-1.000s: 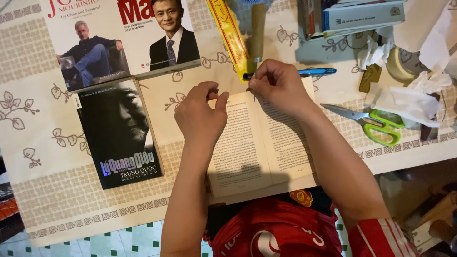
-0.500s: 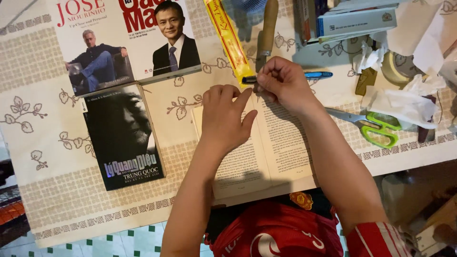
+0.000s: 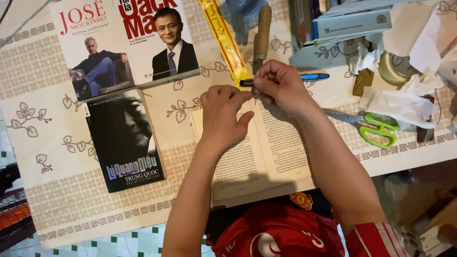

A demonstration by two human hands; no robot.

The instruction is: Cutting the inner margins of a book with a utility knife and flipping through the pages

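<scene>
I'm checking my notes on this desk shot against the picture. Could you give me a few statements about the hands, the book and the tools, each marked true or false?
1. The open book lies under both hands. True.
2. The left hand holds the green-handled scissors. False: the scissors lie untouched on the tablecloth, to the right of the book.
3. The right hand pinches something small at the book's top edge. True; what it is cannot be told.
4. The dark-covered book lies open. False: it is closed, left of the open book.
5. The wooden-handled tool is in the right hand. False: it lies on the table above the hands.
</scene>
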